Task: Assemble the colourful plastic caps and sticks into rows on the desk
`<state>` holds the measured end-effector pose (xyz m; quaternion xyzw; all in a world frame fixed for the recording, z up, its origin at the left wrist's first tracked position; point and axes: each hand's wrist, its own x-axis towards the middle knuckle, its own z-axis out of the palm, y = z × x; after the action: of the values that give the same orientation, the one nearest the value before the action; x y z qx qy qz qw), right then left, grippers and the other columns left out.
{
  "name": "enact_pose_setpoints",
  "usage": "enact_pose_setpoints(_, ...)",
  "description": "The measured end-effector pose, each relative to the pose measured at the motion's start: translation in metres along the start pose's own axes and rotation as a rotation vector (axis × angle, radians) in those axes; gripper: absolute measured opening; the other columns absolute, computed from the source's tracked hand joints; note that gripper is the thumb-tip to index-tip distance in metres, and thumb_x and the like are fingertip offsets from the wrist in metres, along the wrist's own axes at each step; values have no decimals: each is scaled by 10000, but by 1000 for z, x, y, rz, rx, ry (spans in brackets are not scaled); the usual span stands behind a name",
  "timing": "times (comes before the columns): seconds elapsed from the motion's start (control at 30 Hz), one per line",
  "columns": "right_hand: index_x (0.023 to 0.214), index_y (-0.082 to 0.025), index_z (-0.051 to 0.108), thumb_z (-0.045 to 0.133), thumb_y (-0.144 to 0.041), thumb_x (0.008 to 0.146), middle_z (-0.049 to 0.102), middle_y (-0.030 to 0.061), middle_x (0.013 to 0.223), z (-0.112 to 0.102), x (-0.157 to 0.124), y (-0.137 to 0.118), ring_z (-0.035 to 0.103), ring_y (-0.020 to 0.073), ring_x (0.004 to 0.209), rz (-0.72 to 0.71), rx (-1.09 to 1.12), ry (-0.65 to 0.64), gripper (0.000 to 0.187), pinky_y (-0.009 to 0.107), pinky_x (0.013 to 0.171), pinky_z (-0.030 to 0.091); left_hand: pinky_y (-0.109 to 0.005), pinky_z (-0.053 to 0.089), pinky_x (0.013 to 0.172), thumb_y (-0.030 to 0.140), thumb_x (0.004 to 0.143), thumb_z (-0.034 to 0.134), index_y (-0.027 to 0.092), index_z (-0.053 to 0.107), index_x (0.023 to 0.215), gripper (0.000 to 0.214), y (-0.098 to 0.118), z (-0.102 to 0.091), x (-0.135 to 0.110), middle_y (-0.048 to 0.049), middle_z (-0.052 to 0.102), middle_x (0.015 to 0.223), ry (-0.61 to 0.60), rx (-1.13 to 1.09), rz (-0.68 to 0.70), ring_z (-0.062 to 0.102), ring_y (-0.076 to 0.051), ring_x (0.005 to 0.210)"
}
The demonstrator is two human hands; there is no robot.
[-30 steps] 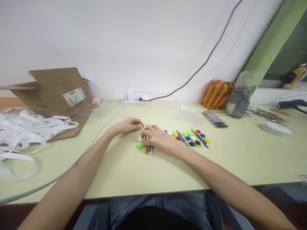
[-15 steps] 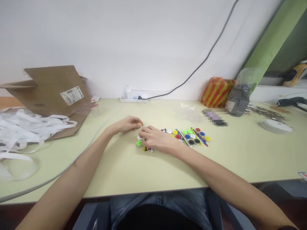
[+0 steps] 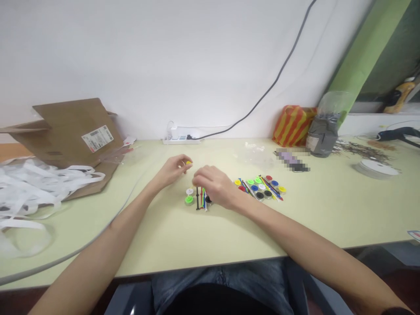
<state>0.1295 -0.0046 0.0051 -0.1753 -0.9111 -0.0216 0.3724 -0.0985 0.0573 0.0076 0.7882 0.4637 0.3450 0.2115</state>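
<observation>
My left hand (image 3: pixel 175 169) pinches a small yellow round piece (image 3: pixel 189 163) between thumb and fingers, just above the table. To its right my right hand (image 3: pixel 216 186) bends over a bundle of thin coloured sticks (image 3: pixel 201 200) with knobbed ends. Its fingers are drawn together at the top of the bundle; what they grip, if anything, is hidden. Beside the sticks lie a white disc (image 3: pixel 189 191), a green disc (image 3: pixel 189 199) and a black disc (image 3: pixel 208 200), partly under the hand. Right of the hand are more coloured discs (image 3: pixel 254 188) and slanting sticks (image 3: pixel 271 188).
On the left stand an open cardboard box (image 3: pixel 75 131) and a heap of white ribbon (image 3: pixel 36 183). A grey cable (image 3: pixel 98 236) crosses under my left forearm. Behind are a power strip (image 3: pixel 181 141), clear plastic (image 3: pixel 256 155), a striped bag (image 3: pixel 292 127) and a white spool (image 3: pixel 376 168).
My right hand has shifted slightly right and its fingers have drawn in, uncovering more of the coloured sticks. My left hand has moved slightly up and left with the yellow piece.
</observation>
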Motion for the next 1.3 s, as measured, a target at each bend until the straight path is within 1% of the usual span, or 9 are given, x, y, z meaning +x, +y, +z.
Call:
enact_pose_setpoints(0.07,972,-193,525,372,-155,1010,611,75,959,-3,-1,4,560,176,902,226,235,239,162,331,821,453,-299,519,699,539,880,589,176,610,1025,392,13,7,-1,-63,694,912,93,-20,42,665,-171,739)
enact_pose_setpoints(0.13,964,-203,491,429,-225,996,598,35,883,-6,0,10,579,152,801,409,493,449,73,311,773,480,-307,539,708,557,880,598,188,580,1056,410,28,16,-4,-55,696,889,111,-77,41,692,-182,747)
enact_pose_setpoints(0.2,928,-208,479,504,-302,969,596,5,821,-8,0,17,592,136,731,544,710,577,106,298,727,497,-328,562,723,575,857,634,188,573,1058,440,42,28,-8,-54,704,881,125,-146,47,708,-189,722)
enact_pose_setpoints(0.27,891,-207,490,606,-364,907,607,-9,783,-9,0,21,609,133,706,644,861,625,196,284,688,502,-351,584,735,569,838,671,184,580,1080,464,54,40,-12,-54,716,847,104,-229,43,725,-210,724)
enact_pose_setpoints(0.43,850,-194,572,761,-445,767,641,1,781,-14,1,17,625,145,729,726,1055,529,326,294,698,506,-366,618,764,553,835,689,168,640,1077,457,67,57,-21,-85,759,877,103,-369,30,754,-248,810)
enact_pose_setpoints(0.8,827,-175,646,782,-531,716,644,5,786,-14,-5,16,585,130,711,844,1079,364,398,277,687,431,-312,616,772,389,855,703,165,696,1067,309,68,54,-24,-44,762,831,195,-226,107,759,-212,784)
enact_pose_setpoints(0.97,809,-177,619,791,-534,707,618,0,759,-14,-5,16,579,134,705,818,1067,374,409,268,660,432,-301,614,824,295,868,673,168,718,1068,241,72,54,-23,-32,766,888,214,-148,203,747,-176,796)
enact_pose_setpoints(1.17,814,-185,601,761,-534,740,608,7,786,-18,-5,18,571,136,715,750,963,424,392,269,655,449,-319,576,941,161,891,551,169,663,1227,354,74,50,-25,-59,740,1108,121,-92,287,724,-168,946)
enact_pose_setpoints(1.3,806,-189,600,753,-526,753,610,9,785,-16,-6,19,561,140,727,704,914,427,374,275,667,464,-302,577,910,199,909,568,173,668,1191,301,77,49,-27,-56,739,1087,151,-71,286,716,-167,949)
